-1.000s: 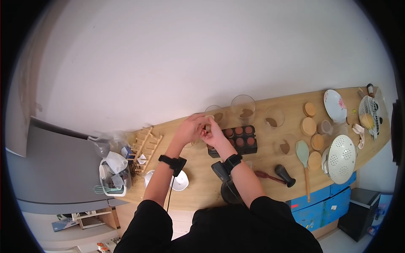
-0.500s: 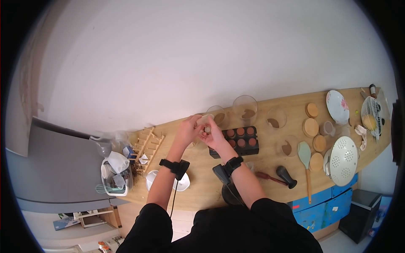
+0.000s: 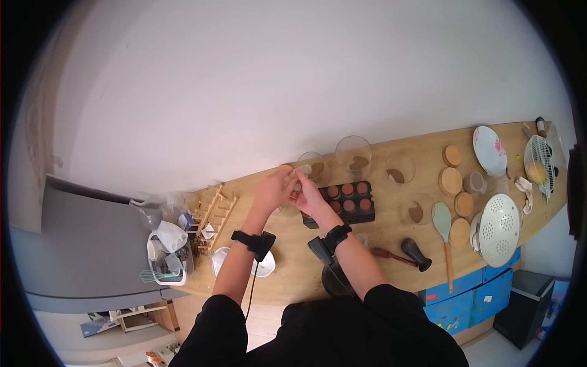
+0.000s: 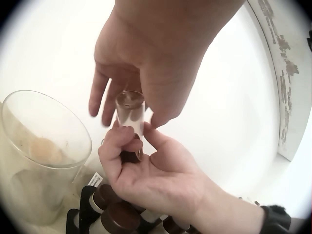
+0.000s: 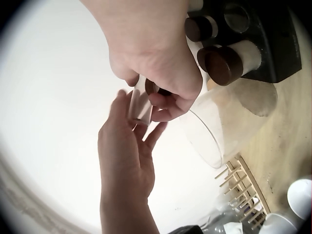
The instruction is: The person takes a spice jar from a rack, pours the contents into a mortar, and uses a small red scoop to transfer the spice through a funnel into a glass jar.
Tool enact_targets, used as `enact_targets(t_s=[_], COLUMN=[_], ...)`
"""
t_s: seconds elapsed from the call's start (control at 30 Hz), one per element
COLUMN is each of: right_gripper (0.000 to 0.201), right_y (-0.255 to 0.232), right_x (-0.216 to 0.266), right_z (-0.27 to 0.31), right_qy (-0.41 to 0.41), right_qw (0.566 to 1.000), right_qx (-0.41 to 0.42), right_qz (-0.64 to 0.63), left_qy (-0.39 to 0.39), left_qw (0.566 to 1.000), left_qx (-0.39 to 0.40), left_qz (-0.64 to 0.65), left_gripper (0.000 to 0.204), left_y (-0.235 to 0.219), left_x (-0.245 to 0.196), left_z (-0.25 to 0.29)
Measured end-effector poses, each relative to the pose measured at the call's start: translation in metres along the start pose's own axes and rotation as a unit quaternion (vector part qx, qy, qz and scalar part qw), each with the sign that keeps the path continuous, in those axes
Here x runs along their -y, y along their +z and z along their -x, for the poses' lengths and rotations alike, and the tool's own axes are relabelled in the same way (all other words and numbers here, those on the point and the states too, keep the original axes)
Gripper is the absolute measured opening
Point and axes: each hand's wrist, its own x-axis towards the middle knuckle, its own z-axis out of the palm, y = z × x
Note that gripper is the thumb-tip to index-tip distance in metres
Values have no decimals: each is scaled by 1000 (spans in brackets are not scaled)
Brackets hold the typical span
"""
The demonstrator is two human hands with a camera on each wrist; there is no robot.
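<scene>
Both hands meet in the air near the back of the table, left of a black rack (image 3: 361, 217) of brown-capped bottles. My right hand (image 3: 310, 200) grips a small clear glass bottle (image 4: 130, 114) between thumb and curled fingers. Its brown cap (image 5: 152, 87) sits partly hidden among those fingers. In the left wrist view, my left hand (image 4: 146, 58) is at the bottle's far end, its fingers extended behind the glass. From the right wrist camera, the left fingers (image 5: 118, 109) lie right alongside the bottle.
Large glass jars (image 3: 353, 153) with brown contents stand around the rack. Round wooden lids (image 3: 451, 181), a green spatula (image 3: 441, 221) and a white colander (image 3: 498, 232) lie to the right. A wooden rack (image 3: 214, 211) and white bowls (image 3: 265, 267) are at left.
The left fingers have shifted around the small bottle, and the hands now sit closer together over it. The right hand keeps its hold throughout.
</scene>
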Motion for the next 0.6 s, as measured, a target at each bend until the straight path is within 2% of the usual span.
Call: enact_targets(t_s=[0.07, 0.1, 0.17, 0.2, 0.27, 0.3, 0.33, 0.37, 0.4, 0.47, 0.5, 0.57, 0.6], right_gripper=[27, 27, 26, 26, 27, 27, 30, 34, 34, 37, 37, 37, 42], right_y=[13, 16, 18, 20, 22, 23, 22, 22, 22, 30, 35, 61, 81], right_x=[3, 5, 4, 5, 13, 16, 16, 18, 21, 26, 27, 30, 31], right_z=[11, 12, 14, 15, 24, 30, 38, 47, 55, 73, 81, 112, 133], right_qy=[-11, -11, -19, -18, 0, 0, -44, -87, -84, -227, -224, -283, -262], right_qw=[992, 992, 967, 966, 943, 941, 930, 917, 913, 848, 843, 830, 832], right_qx=[-71, -71, -48, -46, -68, -65, -61, -56, -54, -26, -22, 59, 53], right_qz=[106, 108, 250, 253, 327, 333, 359, 385, 395, 478, 488, 478, 486], left_qy=[27, 28, -38, -39, -111, -111, -123, -130, -129, -108, -104, -84, -81], left_qw=[997, 997, 993, 994, 988, 988, 954, 889, 886, 739, 734, 677, 670], left_qx=[51, 50, 108, 104, 56, 49, 38, 25, 16, 0, -9, 51, 48], left_qz=[-53, -52, 1, 2, 94, 97, 271, 438, 445, 665, 671, 730, 736], left_gripper=[37, 37, 41, 41, 48, 48, 47, 46, 46, 34, 34, 33, 33], left_y=[-3, -4, -7, -8, -8, -7, -2, 4, 12, 21, 23, 9, 5], left_x=[6, 9, 11, 11, 7, 9, 14, 19, 23, 22, 22, 0, -7], left_z=[-4, -5, -1, 1, 10, 16, 24, 32, 41, 56, 65, 82, 88])
